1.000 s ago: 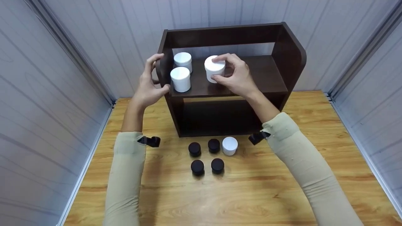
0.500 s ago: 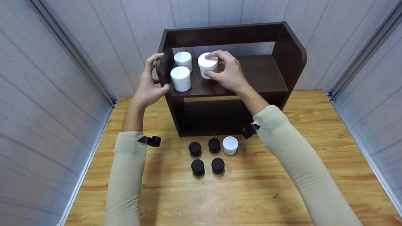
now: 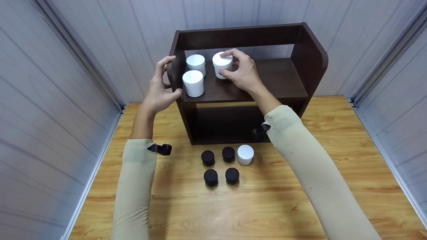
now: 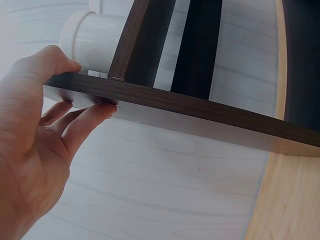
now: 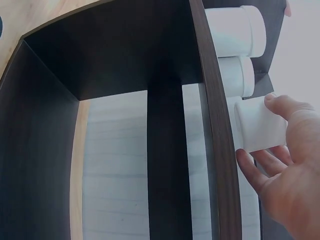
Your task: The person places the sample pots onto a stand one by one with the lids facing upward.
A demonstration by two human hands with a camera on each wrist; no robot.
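A dark brown wooden shelf unit [image 3: 300, 46] stands at the back of the wooden table. My right hand [image 3: 241, 71] grips a white jar [image 3: 222, 64] on the upper shelf board, beside two other white jars [image 3: 195, 63] [image 3: 193, 82] at the left. In the right wrist view the fingers wrap that white jar [image 5: 257, 130], with the two others [image 5: 235, 31] [image 5: 239, 77] beyond it. My left hand [image 3: 160, 88] holds the shelf's left side panel [image 4: 150, 100], thumb at the front edge, fingers on the outer face.
In front of the shelf on the table [image 3: 333, 173] stand several black-lidded jars [image 3: 207, 157] [image 3: 232, 175] and one white jar [image 3: 245, 154]. The lower compartment [image 3: 230, 123] is dark. Pale panelled walls close in on left, right and behind.
My right hand has carried the white jar leftward and deeper onto the upper shelf, next to the two other white jars. The left hand has stayed on the side panel.
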